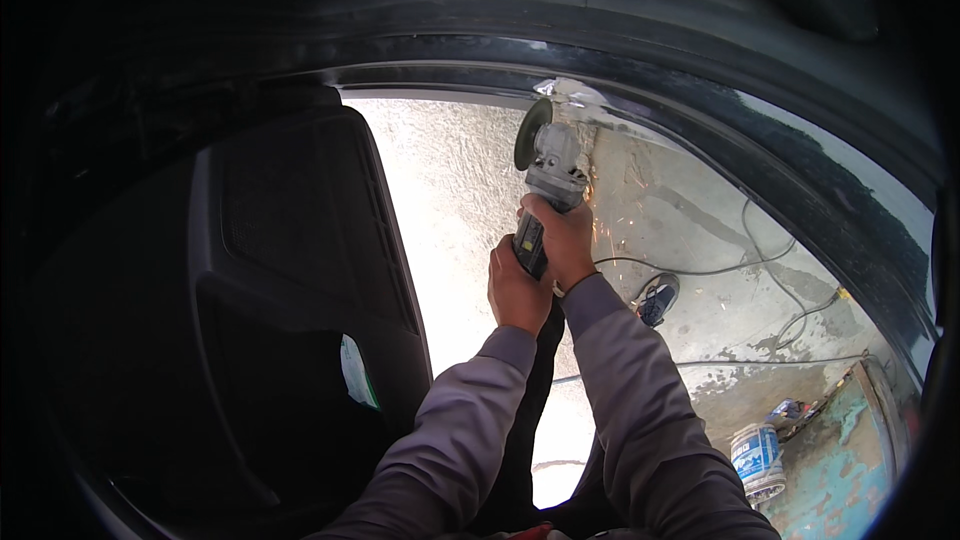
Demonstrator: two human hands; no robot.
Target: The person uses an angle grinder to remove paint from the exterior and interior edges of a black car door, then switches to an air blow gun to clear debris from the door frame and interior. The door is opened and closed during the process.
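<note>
In the upper middle of the frame, a grinder (557,175) has its disc (532,136) close to a dark car frame (450,77); I cannot tell if they touch. Lower down, the left hand (518,287) and right hand (569,240) are wrapped around its body. A bucket (757,460) stands at lower right.

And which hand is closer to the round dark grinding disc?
Right. The right hand grips the grey-and-black grinder behind its head, nearer the disc; the left hand grips farther back.
</note>
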